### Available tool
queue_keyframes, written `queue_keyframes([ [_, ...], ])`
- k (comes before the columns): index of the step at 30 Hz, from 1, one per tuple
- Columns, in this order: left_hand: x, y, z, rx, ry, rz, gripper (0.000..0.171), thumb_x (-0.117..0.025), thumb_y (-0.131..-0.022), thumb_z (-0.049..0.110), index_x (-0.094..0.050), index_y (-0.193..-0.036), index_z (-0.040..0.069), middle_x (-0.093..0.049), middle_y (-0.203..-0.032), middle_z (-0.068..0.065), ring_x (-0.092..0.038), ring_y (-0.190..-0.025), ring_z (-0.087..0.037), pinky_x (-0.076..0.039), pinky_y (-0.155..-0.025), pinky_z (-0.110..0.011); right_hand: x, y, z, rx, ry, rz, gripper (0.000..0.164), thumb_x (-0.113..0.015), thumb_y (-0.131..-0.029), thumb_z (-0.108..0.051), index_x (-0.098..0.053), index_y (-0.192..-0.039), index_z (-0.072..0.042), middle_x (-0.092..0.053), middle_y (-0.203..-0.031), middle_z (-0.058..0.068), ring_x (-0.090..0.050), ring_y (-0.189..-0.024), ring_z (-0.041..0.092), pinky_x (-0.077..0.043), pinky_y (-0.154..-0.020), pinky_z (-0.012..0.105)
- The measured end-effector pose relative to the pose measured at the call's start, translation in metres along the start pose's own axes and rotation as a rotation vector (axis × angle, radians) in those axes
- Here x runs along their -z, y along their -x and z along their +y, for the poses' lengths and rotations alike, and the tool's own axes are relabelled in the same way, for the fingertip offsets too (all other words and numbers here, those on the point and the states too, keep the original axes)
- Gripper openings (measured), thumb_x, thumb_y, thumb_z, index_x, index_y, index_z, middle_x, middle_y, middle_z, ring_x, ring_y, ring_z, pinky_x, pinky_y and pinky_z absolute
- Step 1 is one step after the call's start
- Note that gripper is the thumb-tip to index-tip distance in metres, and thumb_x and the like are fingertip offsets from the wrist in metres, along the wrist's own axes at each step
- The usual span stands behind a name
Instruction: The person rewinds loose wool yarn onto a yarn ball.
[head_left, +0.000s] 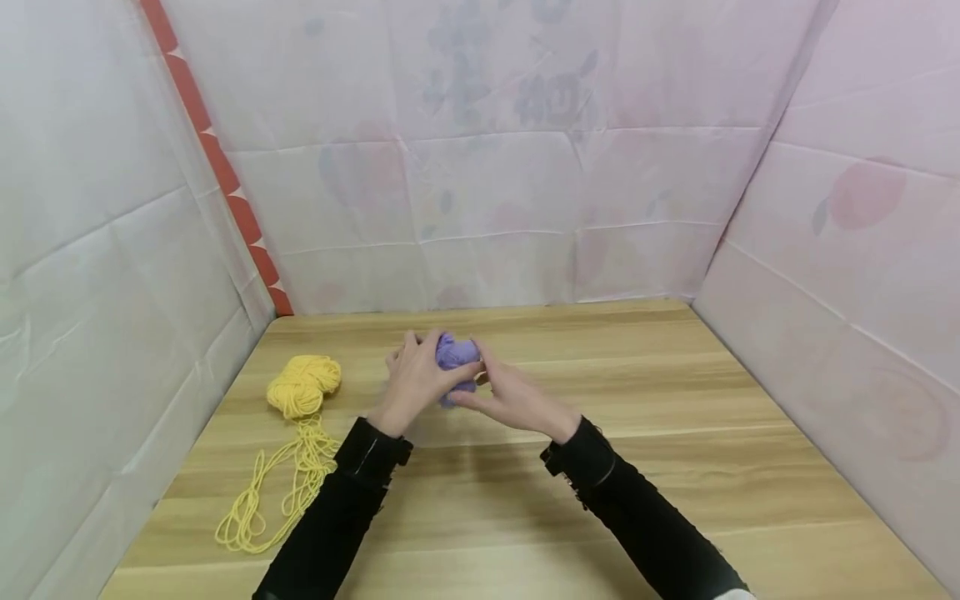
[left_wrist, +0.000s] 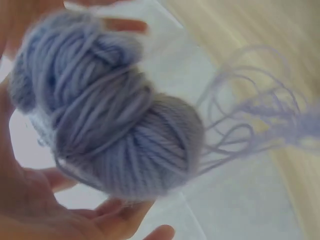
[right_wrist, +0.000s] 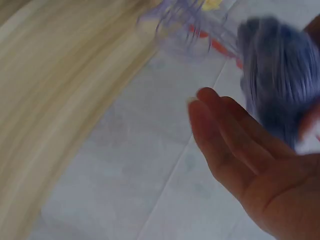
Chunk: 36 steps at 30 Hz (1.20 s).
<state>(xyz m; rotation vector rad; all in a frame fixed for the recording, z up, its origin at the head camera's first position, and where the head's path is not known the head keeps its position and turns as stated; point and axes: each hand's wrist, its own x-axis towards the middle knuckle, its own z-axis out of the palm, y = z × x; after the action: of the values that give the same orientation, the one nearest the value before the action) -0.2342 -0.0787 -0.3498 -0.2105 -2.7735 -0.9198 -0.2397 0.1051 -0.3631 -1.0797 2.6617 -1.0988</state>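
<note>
A ball of purple yarn (head_left: 456,353) is held up over the table, in the grip of my left hand (head_left: 414,377), whose thumb crosses its near side. My right hand (head_left: 519,398) is at the ball's right side with fingers extended. In the right wrist view those fingers (right_wrist: 220,135) look fairly straight beside the yarn. The left wrist view shows the ball (left_wrist: 110,115) close up, wound with a band round its middle. Loose purple strands (left_wrist: 250,120) trail off it.
On the left of the wooden table (head_left: 675,467) lies a yellow yarn ball (head_left: 303,385), with loose yellow strands (head_left: 303,471) strewn in front of it. White printed sheets (head_left: 495,192) wall the table at the back and both sides. A red strip (head_left: 217,158) runs down the back left corner.
</note>
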Motion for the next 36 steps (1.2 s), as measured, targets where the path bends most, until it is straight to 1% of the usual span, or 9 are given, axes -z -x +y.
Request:
queue_keyframes([
  [5,0.002,-0.001,0.008,-0.011,0.105,0.042,0.075,-0.062,-0.083,0.064,-0.046,-0.138,0.016,-0.041,-0.111,-0.013,-0.046,-0.091,-0.028,-0.037,-0.078,-0.037,-0.003,-0.014,0.0,0.075,-0.218,0.116,0.075,-0.065,-0.092,-0.013,-0.017,-0.148,0.002,-0.055,-0.123,0.023,-0.065,-0.097,0.027,-0.057,-0.074,0.023],
  [8,0.006,0.0,0.006,-0.018,0.201,0.016,0.07,-0.06,-0.088,0.058,-0.043,-0.141,0.015,-0.04,-0.113,-0.013,-0.047,-0.092,-0.026,-0.042,-0.074,-0.03,0.001,-0.014,0.002,0.062,-0.333,0.132,0.063,-0.06,-0.092,-0.004,-0.023,-0.142,0.002,-0.054,-0.124,0.031,-0.066,-0.1,0.037,-0.059,-0.072,0.027],
  [11,0.013,0.0,0.001,-0.049,0.274,-0.036,0.066,-0.062,-0.091,0.048,-0.042,-0.143,0.012,-0.042,-0.115,-0.015,-0.051,-0.096,-0.026,-0.049,-0.074,-0.03,0.009,-0.011,0.004,0.012,-0.401,0.139,0.065,-0.056,-0.092,-0.005,-0.018,-0.144,0.0,-0.056,-0.123,0.035,-0.065,-0.103,0.04,-0.059,-0.074,0.032],
  [17,0.025,-0.006,-0.018,-0.14,0.304,-0.212,0.062,-0.063,-0.092,0.04,-0.041,-0.144,0.013,-0.047,-0.132,-0.016,-0.047,-0.121,-0.031,-0.049,-0.094,-0.047,0.022,-0.007,0.008,-0.038,-0.487,0.146,0.068,-0.05,-0.089,-0.012,-0.013,-0.146,-0.004,-0.056,-0.126,0.033,-0.066,-0.099,0.022,-0.057,-0.082,0.031],
  [20,0.027,-0.007,-0.026,-0.144,0.437,-0.365,0.068,-0.066,-0.09,0.037,-0.033,-0.148,0.019,-0.048,-0.142,-0.011,-0.046,-0.131,-0.03,-0.042,-0.105,-0.054,0.029,-0.005,0.01,-0.055,-0.507,0.159,0.066,-0.049,-0.088,-0.013,-0.016,-0.145,-0.002,-0.057,-0.123,0.033,-0.066,-0.092,0.011,-0.055,-0.082,0.027],
  [23,0.027,-0.006,-0.03,-0.111,0.608,-0.521,0.077,-0.068,-0.09,0.029,-0.022,-0.151,0.024,-0.057,-0.135,-0.013,-0.056,-0.124,-0.028,-0.042,-0.106,-0.052,0.035,-0.004,0.009,-0.078,-0.525,0.18,0.064,-0.048,-0.087,-0.011,-0.02,-0.144,-0.002,-0.059,-0.116,0.033,-0.065,-0.084,0.008,-0.054,-0.08,0.025],
  [25,0.026,-0.005,-0.031,-0.104,0.686,-0.571,0.075,-0.067,-0.091,0.019,-0.021,-0.151,0.02,-0.067,-0.12,-0.014,-0.065,-0.109,-0.026,-0.048,-0.101,-0.049,0.039,-0.004,0.008,-0.081,-0.539,0.202,0.062,-0.048,-0.087,-0.009,-0.022,-0.143,-0.002,-0.06,-0.111,0.033,-0.066,-0.079,0.009,-0.055,-0.077,0.026],
  [30,0.03,-0.002,-0.032,-0.138,0.712,-0.492,0.035,-0.055,-0.097,0.009,-0.049,-0.131,0.002,-0.069,-0.073,0.0,-0.069,-0.078,-0.016,-0.054,-0.09,-0.044,0.046,-0.004,0.01,-0.078,-0.565,0.262,0.061,-0.047,-0.088,-0.004,-0.022,-0.144,-0.004,-0.059,-0.111,0.033,-0.067,-0.077,0.008,-0.055,-0.074,0.025],
  [36,0.039,0.003,-0.039,-0.181,0.712,-0.408,0.017,-0.054,-0.099,0.015,-0.062,-0.101,0.001,-0.062,-0.062,-0.002,-0.068,-0.073,-0.019,-0.053,-0.086,-0.043,0.051,-0.004,0.013,-0.078,-0.589,0.33,0.06,-0.045,-0.088,-0.002,-0.021,-0.144,-0.001,-0.059,-0.111,0.03,-0.066,-0.078,0.007,-0.057,-0.073,0.024],
])
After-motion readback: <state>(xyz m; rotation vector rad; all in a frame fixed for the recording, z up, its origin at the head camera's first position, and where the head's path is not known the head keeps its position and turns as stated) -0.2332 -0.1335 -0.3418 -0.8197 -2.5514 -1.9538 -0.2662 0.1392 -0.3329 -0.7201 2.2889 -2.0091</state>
